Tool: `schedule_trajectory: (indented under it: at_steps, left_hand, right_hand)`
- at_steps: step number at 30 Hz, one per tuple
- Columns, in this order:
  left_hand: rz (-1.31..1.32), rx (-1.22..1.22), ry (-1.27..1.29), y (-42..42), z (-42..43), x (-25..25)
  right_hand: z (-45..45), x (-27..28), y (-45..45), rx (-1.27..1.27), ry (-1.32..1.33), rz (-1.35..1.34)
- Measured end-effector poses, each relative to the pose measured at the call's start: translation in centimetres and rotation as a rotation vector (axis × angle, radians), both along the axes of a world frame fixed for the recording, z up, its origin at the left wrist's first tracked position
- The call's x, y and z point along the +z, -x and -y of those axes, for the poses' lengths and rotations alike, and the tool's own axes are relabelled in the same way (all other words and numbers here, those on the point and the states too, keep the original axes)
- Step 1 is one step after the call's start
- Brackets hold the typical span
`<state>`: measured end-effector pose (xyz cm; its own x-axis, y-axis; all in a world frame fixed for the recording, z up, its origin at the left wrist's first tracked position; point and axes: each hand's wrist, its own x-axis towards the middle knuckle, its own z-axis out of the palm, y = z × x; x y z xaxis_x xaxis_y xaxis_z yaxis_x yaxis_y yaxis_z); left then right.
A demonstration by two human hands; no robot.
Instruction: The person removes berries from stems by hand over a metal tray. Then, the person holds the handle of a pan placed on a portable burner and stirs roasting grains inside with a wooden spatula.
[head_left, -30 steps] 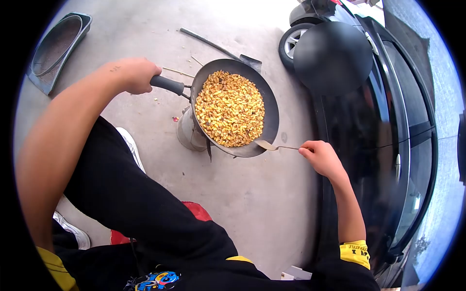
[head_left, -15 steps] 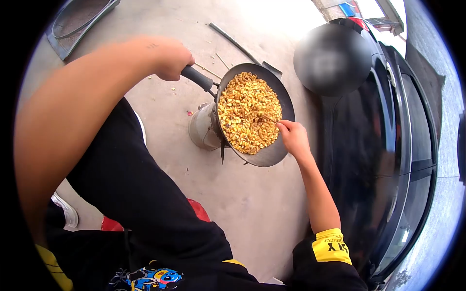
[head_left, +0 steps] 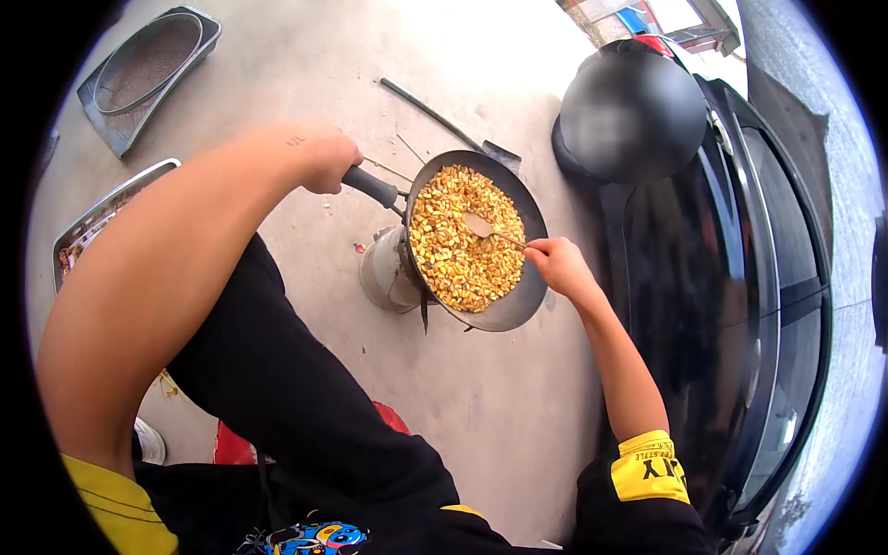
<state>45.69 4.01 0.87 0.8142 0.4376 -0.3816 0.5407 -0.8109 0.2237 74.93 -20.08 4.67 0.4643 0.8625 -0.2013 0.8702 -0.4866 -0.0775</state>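
Observation:
A dark wok [head_left: 524, 301] stands on a pale cylindrical stove [head_left: 385, 277], filled with small yellow-brown pieces [head_left: 462, 268] that look like kernels or nuggets. My left hand [head_left: 331, 163] is closed round the end of the wok's grey handle [head_left: 372, 188]. Over the wok's right rim, my right hand [head_left: 560, 265] pinches the thin handle of a spoon [head_left: 478, 226]. The spoon's bowl shows on top of the yellow pieces near the middle of the pan.
Behind the wok, a long-handled shovel [head_left: 435, 116] lies on the concrete floor. A dustpan-like tray with a hoop [head_left: 148, 69] and a metal tray [head_left: 116, 199] are at left. To the right stands a black car [head_left: 684, 305].
The spoon's bowl, buried among the pieces before, has come up into sight on top of them. My view has shifted, and more of the left-hand trays shows.

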Motion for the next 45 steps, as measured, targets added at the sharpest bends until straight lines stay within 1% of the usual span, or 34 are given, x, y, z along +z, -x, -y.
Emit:
schedule_trajectory:
  at_steps: [1, 3, 5, 6, 7, 8, 9, 12, 14, 17, 18, 21, 22, 23, 25, 27, 28, 30, 31, 33, 35, 37, 38, 40, 41, 43, 44, 45]
  left_hand:
    - [0.011, 0.026, 0.015, 0.1, 0.0, 0.0]
    - [0.022, -0.004, 0.019, 0.0, -0.1, -0.2]
    - [0.029, -0.028, 0.029, -0.2, -0.4, -0.2]
    - [0.007, -0.039, 0.040, -0.4, -0.5, -0.2]
    - [-0.014, -0.053, 0.051, -0.6, -0.6, -0.2]
    - [-0.015, -0.055, 0.052, -0.8, -0.7, -0.2]
    - [-0.015, -0.049, 0.067, -0.8, -0.7, -0.2]
    - [-0.005, -0.045, 0.090, -0.4, -0.6, -0.4]
    - [0.010, -0.046, 0.084, -0.2, -0.5, 0.0]
    - [-0.011, -0.046, 0.051, -0.3, -0.4, 0.1]
    - [0.009, -0.046, 0.069, -0.2, -0.5, 0.1]
    - [0.014, -0.037, 0.063, -0.4, -0.7, -0.6]
    - [0.014, -0.032, 0.063, -0.3, -0.7, -0.3]
    - [0.007, -0.034, 0.068, -0.3, -0.7, -0.2]
    - [0.000, -0.045, 0.081, -0.4, -0.6, -0.4]
    - [0.032, -0.065, 0.086, -0.4, -0.9, -0.8]
    - [0.047, -0.059, 0.089, -0.4, -0.9, -0.9]
    - [0.037, -0.055, 0.096, -0.4, -0.9, -0.7]
    - [0.027, -0.052, 0.097, -0.5, -0.9, -0.6]
    - [0.019, -0.053, 0.107, -0.5, -1.0, -0.7]
    - [0.034, -0.046, 0.110, -0.3, -1.0, -0.8]
    - [0.024, -0.041, 0.093, -0.1, -0.7, -0.5]
    - [0.022, -0.039, 0.076, -0.1, -0.5, -0.4]
    - [0.021, -0.039, 0.056, -0.1, -0.6, -0.5]
    - [0.030, -0.056, 0.039, -0.1, -0.7, -0.8]
    - [0.045, -0.077, 0.020, -0.3, -0.7, -0.9]
    - [0.038, -0.071, 0.029, -0.3, -0.6, -0.7]
    - [0.031, -0.068, 0.038, -0.2, -0.6, -0.5]
  right_hand:
    - [1.4, 1.3, 0.9, -0.028, -0.004, -0.010]
    - [4.1, 4.2, 2.3, -0.122, 0.020, 0.025]
    - [6.8, 6.6, 3.9, -0.197, 0.098, 0.050]
    - [8.7, 6.7, 4.1, -0.178, 0.174, 0.021]
    - [10.3, 6.6, 4.3, -0.163, 0.248, -0.007]
    - [10.6, 5.9, 4.4, -0.170, 0.250, -0.042]
    - [10.5, 4.8, 4.5, -0.155, 0.236, -0.024]
    - [7.2, 1.8, 5.0, -0.178, 0.254, -0.076]
    - [4.6, 0.5, 4.7, -0.128, 0.097, -0.066]
    - [1.4, -1.3, 4.5, -0.125, 0.030, -0.016]
    - [0.7, -1.8, 4.8, -0.091, -0.039, 0.036]
    - [-0.9, -1.5, 3.5, -0.133, -0.020, 0.016]
    - [-0.8, -0.3, 3.5, -0.162, -0.065, -0.041]
    - [-0.6, 1.4, 3.2, -0.127, 0.001, -0.056]
    - [1.0, 4.3, 3.2, -0.087, -0.024, -0.078]
    - [2.8, 6.6, 2.6, -0.165, 0.123, -0.049]
    - [4.0, 7.0, 1.7, -0.166, 0.128, -0.046]
    - [6.0, 6.3, -0.2, -0.227, 0.247, 0.070]
    - [6.2, 5.4, -0.9, -0.228, 0.251, 0.066]
    - [6.3, 2.9, -2.6, -0.351, 0.338, 0.081]
    - [5.1, 0.0, -4.6, -0.346, 0.335, 0.035]
    - [2.8, -1.6, -5.3, -0.234, 0.197, 0.048]
    - [1.8, -1.9, -5.2, -0.231, 0.196, 0.041]
    - [-0.3, -1.6, -3.4, 0.007, 0.072, 0.365]
    - [-1.1, -1.5, -2.4, 0.005, 0.069, 0.365]
    - [-2.2, -1.5, -0.5, 0.188, 0.082, 0.530]
    - [-2.2, -1.9, -0.2, 0.185, 0.081, 0.532]
    - [-1.9, -2.3, 0.0, 0.279, 0.091, 0.590]
